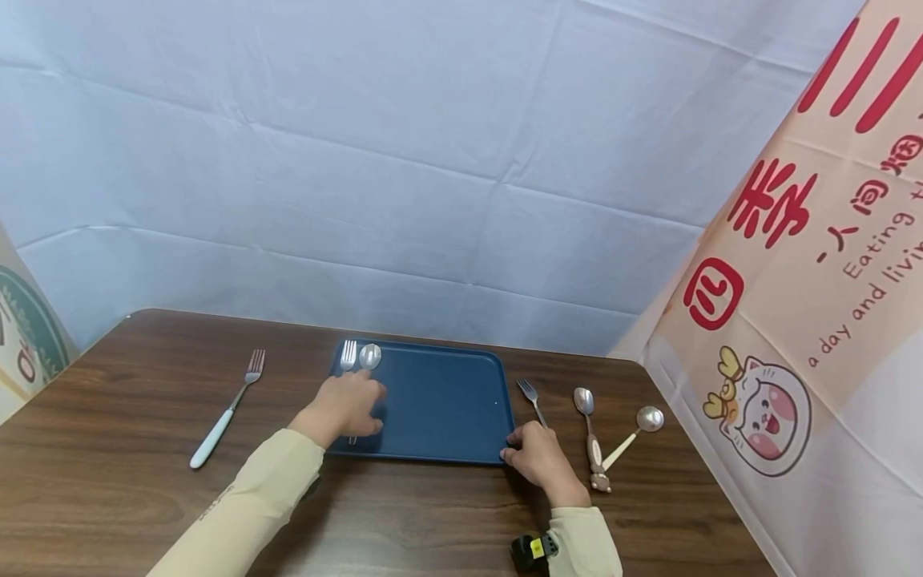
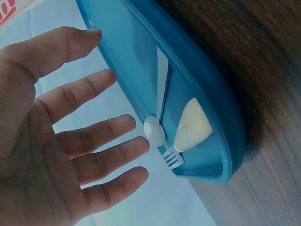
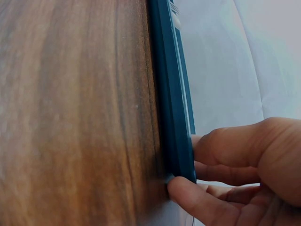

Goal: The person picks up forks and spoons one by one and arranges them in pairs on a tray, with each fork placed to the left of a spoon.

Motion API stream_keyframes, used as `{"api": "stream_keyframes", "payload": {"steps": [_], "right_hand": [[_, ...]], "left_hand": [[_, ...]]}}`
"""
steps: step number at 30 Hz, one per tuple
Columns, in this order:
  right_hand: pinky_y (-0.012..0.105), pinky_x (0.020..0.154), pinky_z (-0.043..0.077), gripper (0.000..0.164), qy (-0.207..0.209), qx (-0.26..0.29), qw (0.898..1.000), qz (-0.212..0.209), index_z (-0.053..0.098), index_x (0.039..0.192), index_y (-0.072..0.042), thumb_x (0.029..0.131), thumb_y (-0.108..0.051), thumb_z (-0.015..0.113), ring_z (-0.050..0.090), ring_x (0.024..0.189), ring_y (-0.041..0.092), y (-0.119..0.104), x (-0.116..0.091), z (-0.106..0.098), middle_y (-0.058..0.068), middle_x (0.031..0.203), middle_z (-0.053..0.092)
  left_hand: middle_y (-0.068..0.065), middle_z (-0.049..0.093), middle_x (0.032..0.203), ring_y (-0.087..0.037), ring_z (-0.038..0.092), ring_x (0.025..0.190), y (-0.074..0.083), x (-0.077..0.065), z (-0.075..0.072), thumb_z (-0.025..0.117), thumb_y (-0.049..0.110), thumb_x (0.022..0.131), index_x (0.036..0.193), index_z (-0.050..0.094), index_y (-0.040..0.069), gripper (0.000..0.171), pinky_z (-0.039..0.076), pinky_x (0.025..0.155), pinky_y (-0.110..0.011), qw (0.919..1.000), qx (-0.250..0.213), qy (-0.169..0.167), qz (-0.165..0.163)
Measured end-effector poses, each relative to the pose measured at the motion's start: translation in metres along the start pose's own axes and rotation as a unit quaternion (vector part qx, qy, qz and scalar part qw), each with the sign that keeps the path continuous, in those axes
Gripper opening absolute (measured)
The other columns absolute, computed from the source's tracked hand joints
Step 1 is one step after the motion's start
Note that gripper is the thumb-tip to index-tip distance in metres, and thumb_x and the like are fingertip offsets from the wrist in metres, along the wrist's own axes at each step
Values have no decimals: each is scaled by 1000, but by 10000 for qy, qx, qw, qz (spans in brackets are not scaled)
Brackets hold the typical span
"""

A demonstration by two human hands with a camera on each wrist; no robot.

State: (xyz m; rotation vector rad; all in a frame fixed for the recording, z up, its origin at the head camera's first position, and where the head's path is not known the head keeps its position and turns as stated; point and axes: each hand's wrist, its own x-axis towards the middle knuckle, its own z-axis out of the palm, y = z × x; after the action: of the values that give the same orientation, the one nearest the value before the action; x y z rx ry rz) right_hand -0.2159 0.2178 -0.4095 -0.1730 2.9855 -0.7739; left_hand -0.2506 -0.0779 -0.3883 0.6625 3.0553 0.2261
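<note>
A blue rectangular tray (image 1: 440,405) lies on the table. My right hand (image 1: 539,455) grips its near right corner, fingertips and thumb at the rim (image 3: 176,108). Over the tray's left side hovers my left hand (image 1: 349,407), its fingers spread and relaxed in the left wrist view. Beneath it are a fork (image 1: 348,354) and a metal spoon (image 1: 370,356), side by side with their heads toward the far edge; the hand hides most of their handles in the head view. A cream wedge-shaped piece (image 2: 194,126) shows by the fork's head in the left wrist view.
Left of the tray lies a fork with a pale blue handle (image 1: 215,437). On the right are a small fork (image 1: 530,393), a spoon with a brown bear handle (image 1: 594,453) and a cream-handled ladle (image 1: 649,419). A white cloth (image 1: 360,200) hangs behind the wooden table (image 1: 130,417).
</note>
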Motion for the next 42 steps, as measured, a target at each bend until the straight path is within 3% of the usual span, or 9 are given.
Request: {"api": "stream_keyframes", "payload": {"steps": [8,20,30,36,42], "right_hand": [[45,77,48,19,-9,11,10000,-33,68,96,7,80,-4,69,57,100,39,0,0,1,21,100,64],[45,76,48,20,-35,-28,10000,-47,68,97,7,81,-4,68,56,101,40,0,0,-1,22,102,63],[45,75,49,20,-17,-19,10000,-71,68,97,7,81,-4,69,56,100,40,0,0,-1,22,102,63],[45,76,48,21,-52,1,10000,-17,68,98,7,81,-5,68,55,102,41,0,0,-1,22,104,63],[45,77,48,21,-62,22,10000,-5,68,98,7,81,-5,68,54,104,41,0,0,-1,22,104,63]], "left_hand": [[-10,58,96,-20,54,75,-10,-8,1,75,28,73,107,68,10,39,49,61,-41,9998,32,176,-55],[-12,58,93,-24,56,74,-27,-24,2,76,30,73,105,68,8,40,48,58,-44,9982,282,521,39],[-12,58,91,-23,56,71,-44,-39,-2,76,26,72,105,68,6,40,46,51,-39,9972,178,713,-166],[-12,56,90,-21,52,69,-57,-49,0,74,19,71,104,67,3,37,45,53,-38,9969,-23,743,-268],[-11,57,89,-25,55,75,-67,-59,0,75,20,70,101,67,3,37,47,59,-44,9971,-30,711,-264]]}}
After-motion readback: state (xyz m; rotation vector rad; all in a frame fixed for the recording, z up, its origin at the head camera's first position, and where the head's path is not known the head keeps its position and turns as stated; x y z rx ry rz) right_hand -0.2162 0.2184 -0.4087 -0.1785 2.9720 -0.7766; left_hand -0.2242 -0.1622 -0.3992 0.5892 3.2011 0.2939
